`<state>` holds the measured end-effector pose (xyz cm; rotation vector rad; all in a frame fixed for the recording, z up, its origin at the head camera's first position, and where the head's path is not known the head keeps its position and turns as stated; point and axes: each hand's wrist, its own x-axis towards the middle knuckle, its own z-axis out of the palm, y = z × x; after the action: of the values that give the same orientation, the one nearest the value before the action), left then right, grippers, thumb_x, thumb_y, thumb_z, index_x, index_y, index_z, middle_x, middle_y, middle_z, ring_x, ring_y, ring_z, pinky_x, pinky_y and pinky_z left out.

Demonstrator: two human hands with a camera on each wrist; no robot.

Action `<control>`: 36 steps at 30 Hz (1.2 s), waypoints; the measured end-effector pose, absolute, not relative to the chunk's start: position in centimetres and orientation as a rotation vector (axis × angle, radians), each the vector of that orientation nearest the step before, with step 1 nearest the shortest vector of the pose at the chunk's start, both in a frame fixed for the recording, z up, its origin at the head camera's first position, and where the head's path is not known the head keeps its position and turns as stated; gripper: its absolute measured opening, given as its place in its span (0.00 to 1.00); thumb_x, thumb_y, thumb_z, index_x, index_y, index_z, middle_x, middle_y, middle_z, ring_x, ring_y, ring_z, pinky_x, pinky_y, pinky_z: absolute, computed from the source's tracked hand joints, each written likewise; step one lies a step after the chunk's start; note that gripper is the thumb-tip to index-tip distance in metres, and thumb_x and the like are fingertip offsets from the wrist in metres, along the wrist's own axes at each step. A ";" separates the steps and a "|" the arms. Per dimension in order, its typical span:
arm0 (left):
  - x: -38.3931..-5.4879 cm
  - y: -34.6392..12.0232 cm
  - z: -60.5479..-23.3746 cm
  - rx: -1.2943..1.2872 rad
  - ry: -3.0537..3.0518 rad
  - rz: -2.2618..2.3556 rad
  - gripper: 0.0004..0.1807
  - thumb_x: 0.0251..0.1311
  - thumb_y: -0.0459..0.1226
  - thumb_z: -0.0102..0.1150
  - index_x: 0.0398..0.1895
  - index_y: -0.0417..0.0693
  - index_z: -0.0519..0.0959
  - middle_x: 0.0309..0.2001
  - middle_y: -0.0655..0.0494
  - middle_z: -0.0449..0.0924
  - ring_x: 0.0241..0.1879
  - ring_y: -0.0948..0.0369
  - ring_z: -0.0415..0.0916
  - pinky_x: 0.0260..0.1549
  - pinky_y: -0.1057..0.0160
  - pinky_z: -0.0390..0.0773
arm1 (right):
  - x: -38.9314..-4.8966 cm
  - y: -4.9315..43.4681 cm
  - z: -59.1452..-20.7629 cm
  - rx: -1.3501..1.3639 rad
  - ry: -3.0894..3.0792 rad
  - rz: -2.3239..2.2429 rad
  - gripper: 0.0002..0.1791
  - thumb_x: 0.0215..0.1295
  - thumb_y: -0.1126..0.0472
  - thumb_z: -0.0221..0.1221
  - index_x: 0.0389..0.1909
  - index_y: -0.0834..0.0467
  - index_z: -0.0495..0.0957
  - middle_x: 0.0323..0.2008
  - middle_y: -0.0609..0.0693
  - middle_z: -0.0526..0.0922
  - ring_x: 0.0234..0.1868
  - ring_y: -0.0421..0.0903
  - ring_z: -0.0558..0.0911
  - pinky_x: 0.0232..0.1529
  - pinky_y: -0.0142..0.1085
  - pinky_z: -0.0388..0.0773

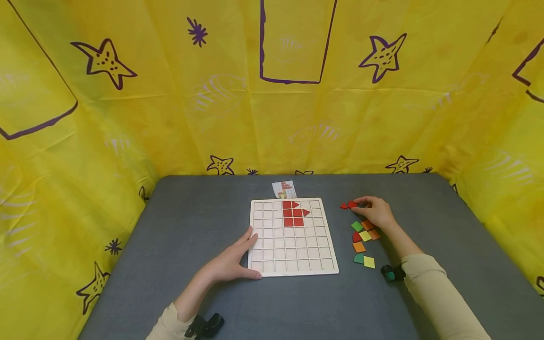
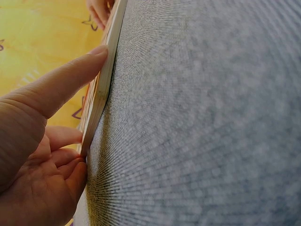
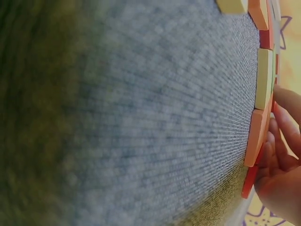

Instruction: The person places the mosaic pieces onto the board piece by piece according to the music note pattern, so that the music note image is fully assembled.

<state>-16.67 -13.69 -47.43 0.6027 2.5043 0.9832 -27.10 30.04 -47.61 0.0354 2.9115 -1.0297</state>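
A square wooden grid board (image 1: pixel 272 257) lies on the table, with several red squares (image 1: pixel 287 213) and two red triangles (image 1: pixel 306 213) set in its upper cells. My left hand (image 1: pixel 231 257) rests at its near left corner, thumb along the front edge and fingers spread against the left side. In the left wrist view, the thumb (image 2: pixel 75 77) lies straight against the board's edge (image 2: pixel 104 87). To the right of the board, my right hand (image 1: pixel 376 212) pinches a red tile (image 1: pixel 352 204) between thumb and fingertips. Beside that tile lies a small red triangle (image 1: pixel 344 206).
A printed pattern card (image 1: pixel 284 189) lies just behind the board. Near the right forearm are loose tiles, among them a green tile (image 1: pixel 356 226), an orange tile (image 1: pixel 359 247) and a yellow tile (image 1: pixel 369 262). A yellow curtain (image 1: pixel 191 127) surrounds the grey table (image 1: pixel 191 203).
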 end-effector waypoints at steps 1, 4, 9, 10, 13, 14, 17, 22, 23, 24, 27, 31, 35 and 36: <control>-16.7 -13.7 -47.4 0.602 2.504 0.984 0.58 0.43 0.52 0.73 0.74 0.43 0.52 0.76 0.45 0.37 0.74 0.47 0.42 0.66 0.43 0.54 | -27.0 30.0 -47.6 0.037 2.914 -1.032 0.24 0.59 0.51 0.64 0.51 0.62 0.78 0.33 0.57 0.80 0.30 0.48 0.72 0.30 0.35 0.67; -16.6 -13.7 -47.4 0.600 2.503 0.983 0.58 0.43 0.52 0.73 0.74 0.43 0.51 0.76 0.45 0.37 0.74 0.47 0.42 0.66 0.43 0.54 | -26.9 29.9 -47.5 0.026 2.937 -1.034 0.23 0.59 0.51 0.64 0.50 0.62 0.79 0.33 0.57 0.81 0.30 0.47 0.73 0.30 0.35 0.67; -16.6 -13.7 -47.4 0.602 2.500 0.983 0.58 0.44 0.52 0.73 0.74 0.42 0.51 0.76 0.44 0.37 0.74 0.47 0.42 0.66 0.43 0.53 | -26.4 28.8 -47.6 -0.021 2.933 -1.099 0.23 0.57 0.48 0.65 0.49 0.59 0.80 0.37 0.57 0.83 0.32 0.47 0.75 0.31 0.34 0.70; -16.6 -13.7 -47.4 0.603 2.500 0.983 0.58 0.44 0.52 0.73 0.74 0.41 0.51 0.76 0.44 0.37 0.74 0.46 0.42 0.66 0.42 0.53 | -26.3 28.4 -47.5 -0.039 2.923 -1.120 0.23 0.57 0.48 0.66 0.49 0.58 0.80 0.39 0.57 0.83 0.33 0.47 0.76 0.32 0.34 0.71; -16.6 -13.7 -47.3 0.604 2.501 0.988 0.58 0.44 0.52 0.73 0.73 0.41 0.51 0.76 0.44 0.37 0.74 0.46 0.42 0.66 0.42 0.53 | -25.9 27.1 -47.4 -0.082 2.886 -1.190 0.23 0.55 0.46 0.66 0.48 0.56 0.81 0.41 0.55 0.84 0.37 0.48 0.77 0.35 0.34 0.73; -16.6 -13.7 -47.3 0.605 2.501 0.989 0.57 0.44 0.52 0.73 0.73 0.41 0.51 0.76 0.44 0.37 0.74 0.46 0.42 0.66 0.42 0.53 | -25.8 26.6 -47.4 -0.095 2.875 -1.214 0.23 0.55 0.46 0.67 0.47 0.55 0.81 0.41 0.54 0.84 0.38 0.48 0.77 0.36 0.34 0.74; -16.6 -13.6 -47.2 0.606 2.504 0.990 0.57 0.44 0.51 0.73 0.73 0.41 0.51 0.76 0.44 0.37 0.74 0.47 0.42 0.66 0.42 0.53 | -25.5 25.1 -47.2 -0.145 2.838 -1.265 0.21 0.54 0.47 0.67 0.46 0.54 0.82 0.40 0.52 0.85 0.38 0.47 0.77 0.38 0.35 0.74; -16.6 -13.6 -47.2 0.602 2.505 0.989 0.57 0.43 0.52 0.73 0.73 0.41 0.51 0.76 0.44 0.37 0.74 0.47 0.42 0.66 0.43 0.53 | -25.1 22.8 -47.1 -0.236 2.800 -1.240 0.18 0.54 0.50 0.68 0.44 0.52 0.83 0.37 0.49 0.85 0.37 0.46 0.77 0.39 0.36 0.71; -16.6 -13.6 -47.2 0.601 2.504 0.990 0.57 0.43 0.52 0.73 0.73 0.41 0.51 0.76 0.44 0.37 0.74 0.47 0.42 0.66 0.43 0.53 | -25.1 22.4 -47.1 -0.257 2.798 -1.221 0.17 0.54 0.50 0.68 0.44 0.52 0.83 0.36 0.48 0.85 0.37 0.46 0.77 0.39 0.36 0.71; -16.6 -13.6 -47.2 0.601 2.504 0.990 0.58 0.43 0.52 0.73 0.73 0.41 0.51 0.76 0.44 0.37 0.74 0.47 0.42 0.66 0.43 0.53 | -25.0 22.1 -47.1 -0.282 2.797 -1.203 0.17 0.54 0.50 0.68 0.44 0.52 0.83 0.36 0.48 0.84 0.37 0.46 0.76 0.38 0.36 0.70; -16.6 -13.6 -47.3 0.612 2.504 0.994 0.58 0.44 0.52 0.73 0.73 0.40 0.51 0.76 0.43 0.37 0.74 0.46 0.42 0.66 0.43 0.53 | -24.9 21.1 -47.1 -0.350 2.798 -1.152 0.16 0.54 0.51 0.68 0.43 0.51 0.83 0.35 0.46 0.82 0.36 0.46 0.73 0.38 0.37 0.69; -16.7 -13.6 -47.3 0.623 2.506 0.992 0.58 0.44 0.51 0.73 0.73 0.39 0.51 0.76 0.43 0.37 0.74 0.46 0.42 0.66 0.42 0.53 | -24.8 20.1 -47.1 -0.451 2.805 -1.110 0.14 0.54 0.53 0.69 0.42 0.52 0.84 0.29 0.47 0.78 0.33 0.46 0.71 0.34 0.37 0.66; -16.7 -13.7 -47.3 0.618 2.501 0.997 0.57 0.44 0.51 0.73 0.73 0.39 0.51 0.76 0.43 0.36 0.74 0.46 0.42 0.66 0.42 0.53 | -24.8 19.5 -47.1 -0.506 2.814 -1.093 0.14 0.52 0.55 0.69 0.40 0.54 0.85 0.24 0.47 0.75 0.29 0.44 0.69 0.30 0.36 0.64; -16.7 -13.7 -47.3 0.617 2.501 0.997 0.57 0.44 0.51 0.73 0.73 0.39 0.51 0.76 0.43 0.36 0.74 0.45 0.42 0.66 0.42 0.53 | -24.9 19.4 -47.1 -0.513 2.817 -1.087 0.14 0.52 0.55 0.69 0.40 0.54 0.85 0.24 0.46 0.75 0.28 0.44 0.69 0.30 0.35 0.64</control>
<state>-16.65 -13.65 -47.31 0.6171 2.5005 0.9968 -24.85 19.41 -47.11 -0.5130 2.8174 -1.0867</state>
